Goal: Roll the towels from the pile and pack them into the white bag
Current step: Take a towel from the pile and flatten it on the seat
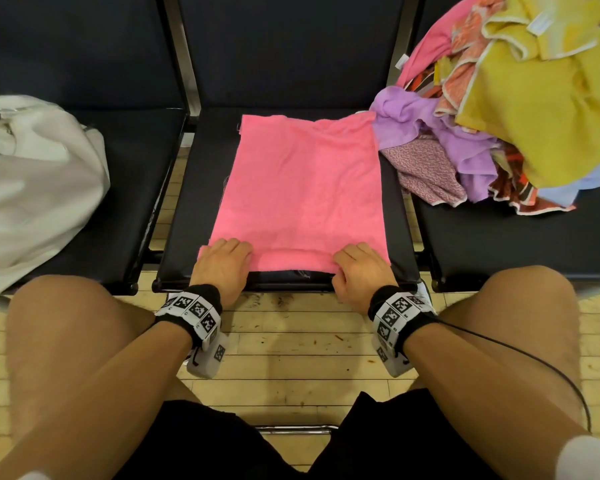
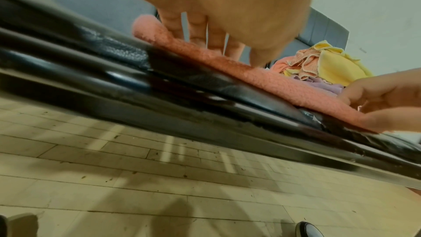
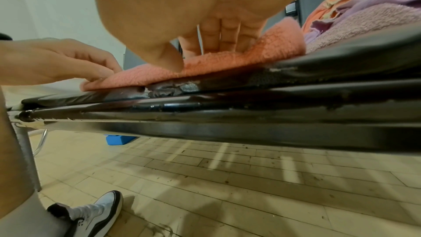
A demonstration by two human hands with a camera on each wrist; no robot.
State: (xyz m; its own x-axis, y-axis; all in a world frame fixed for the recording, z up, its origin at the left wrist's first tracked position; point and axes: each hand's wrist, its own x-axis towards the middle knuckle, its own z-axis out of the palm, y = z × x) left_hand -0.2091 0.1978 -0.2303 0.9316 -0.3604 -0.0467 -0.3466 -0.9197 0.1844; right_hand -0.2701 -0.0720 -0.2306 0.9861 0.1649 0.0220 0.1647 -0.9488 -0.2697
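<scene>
A pink towel lies flat on the middle black seat, its near edge turned over into a low first roll. My left hand grips the left end of that roll, fingers curled over the top and thumb at the near edge. My right hand grips the right end the same way. The white bag slumps on the left seat. The towel pile, yellow, purple, pink and patterned, is heaped on the right seat.
The three black seats share one bench frame with gaps between them. The pile's purple towel touches the pink towel's far right corner. My bare knees flank the middle seat. Below is wooden flooring, with a blue block under the bench.
</scene>
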